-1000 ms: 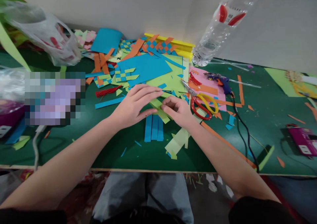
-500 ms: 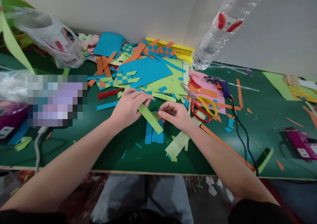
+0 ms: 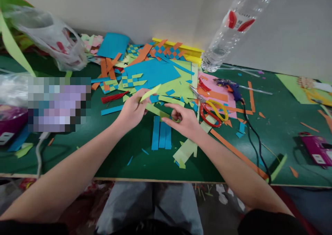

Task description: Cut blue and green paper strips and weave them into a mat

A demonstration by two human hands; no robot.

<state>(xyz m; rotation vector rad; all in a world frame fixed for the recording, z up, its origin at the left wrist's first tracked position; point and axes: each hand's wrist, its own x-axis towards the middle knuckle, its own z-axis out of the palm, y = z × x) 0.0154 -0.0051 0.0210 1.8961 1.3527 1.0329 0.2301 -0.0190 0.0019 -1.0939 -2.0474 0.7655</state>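
Observation:
My left hand [image 3: 135, 107] is closed on a light green paper strip [image 3: 151, 92], whose free end sticks up to the right. Another green strip [image 3: 156, 111] runs slantwise between both hands, across the top of several blue paper strips [image 3: 163, 134] lying side by side on the table. My right hand [image 3: 184, 120] has thumb and index finger apart, the other fingers curled. Its thumb is at the right end of the slanting strip; whether it presses on it I cannot tell. Scissors [image 3: 215, 112] with red and yellow handles lie just beyond my right hand.
Behind the hands lie blue sheets [image 3: 155, 74] and woven paper pieces. A glue gun [image 3: 233, 91] with a black cord lies at right, near a plastic bottle [image 3: 220, 44]. Pale green strips [image 3: 185, 151] lie under my right wrist. A plastic bag [image 3: 59, 44] stands at left.
The green strip in my left hand has swung from pointing down over the blue strips to pointing up and right. My right hand's thumb and index finger have spread apart.

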